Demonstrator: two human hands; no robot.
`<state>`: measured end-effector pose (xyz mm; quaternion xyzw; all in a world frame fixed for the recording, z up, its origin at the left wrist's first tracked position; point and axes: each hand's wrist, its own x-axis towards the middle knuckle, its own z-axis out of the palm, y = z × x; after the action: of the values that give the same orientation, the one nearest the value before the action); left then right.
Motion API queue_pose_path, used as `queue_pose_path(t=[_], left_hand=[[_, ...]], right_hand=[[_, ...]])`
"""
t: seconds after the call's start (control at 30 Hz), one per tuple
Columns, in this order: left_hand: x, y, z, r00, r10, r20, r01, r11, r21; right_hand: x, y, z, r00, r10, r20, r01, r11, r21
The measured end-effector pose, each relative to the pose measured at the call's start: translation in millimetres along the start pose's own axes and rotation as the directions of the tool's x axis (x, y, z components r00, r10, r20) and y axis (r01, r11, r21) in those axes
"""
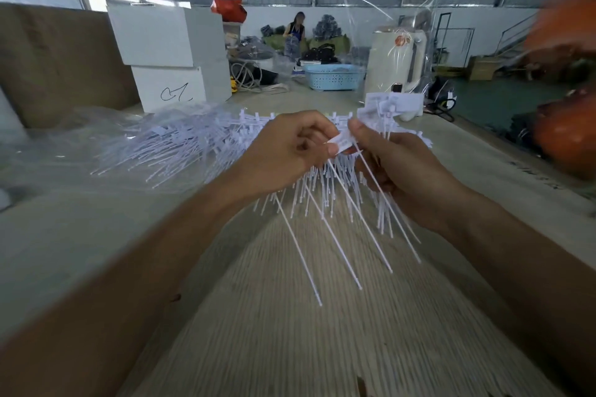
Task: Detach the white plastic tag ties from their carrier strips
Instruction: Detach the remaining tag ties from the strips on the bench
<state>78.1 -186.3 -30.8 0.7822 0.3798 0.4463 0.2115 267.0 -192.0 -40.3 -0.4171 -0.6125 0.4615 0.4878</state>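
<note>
Over pale matting, left hand (283, 151) and right hand (396, 164) pinch thin white spiky tag ties (342, 142).

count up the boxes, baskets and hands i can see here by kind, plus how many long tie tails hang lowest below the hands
white boxes: 2, an upper one stacked on a lower one
blue basket: 1
hands: 2, left hand and right hand, both pinching the tag ties
longest tie tails: 4
total: 9
</note>
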Motion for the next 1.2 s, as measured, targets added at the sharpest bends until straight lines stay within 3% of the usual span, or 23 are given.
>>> queue_pose_path(t=[0.17, 0.37, 0.57, 0.83, 0.93, 1.07, 1.13, 1.2], left_hand=[[-0.9, 0.8, -0.9, 1.000, 0.016, -0.009, -0.016, 1.000, 0.007], [1.2, -7.1, 6.4, 0.991, -0.131, -0.037, 0.136, 0.968, 0.209], [1.8, -3.7, 5.9, 0.970, -0.241, -0.023, 0.242, 0.966, 0.093], [2.1, -0.1, -1.0, 0.971, -0.239, 0.013, 0.238, 0.962, -0.135], [2.9, -2.7, -1.8, 0.968, -0.244, 0.067, 0.251, 0.956, -0.153], [2.6, -5.1, -1.7, 0.972, -0.219, 0.089, 0.226, 0.971, -0.077], [3.4, -4.1, -5.4, 0.986, -0.156, 0.065, 0.155, 0.988, 0.021], [3.3, -2.7, -8.6, 0.997, -0.068, 0.040, 0.062, 0.990, 0.129]], right_hand=[[0.9, 5.7, -4.6, 0.992, 0.094, 0.084, -0.093, 0.996, -0.016], [-1.0, 4.0, 1.6, 0.999, 0.010, -0.048, -0.010, 1.000, -0.007], [-2.7, 1.1, 2.6, 0.994, -0.103, -0.048, 0.097, 0.989, -0.115], [-2.7, -1.1, -1.0, 0.914, -0.394, 0.095, 0.399, 0.837, -0.374], [-0.6, 1.3, -6.7, 0.858, -0.473, 0.199, 0.501, 0.688, -0.525], [-1.1, 2.1, -9.3, 0.782, -0.568, 0.258, 0.581, 0.511, -0.634], [1.4, 3.3, -8.8, 0.800, -0.545, 0.250, 0.554, 0.513, -0.656], [5.0, 7.0, -6.3, 0.864, -0.461, 0.200, 0.461, 0.568, -0.682]])
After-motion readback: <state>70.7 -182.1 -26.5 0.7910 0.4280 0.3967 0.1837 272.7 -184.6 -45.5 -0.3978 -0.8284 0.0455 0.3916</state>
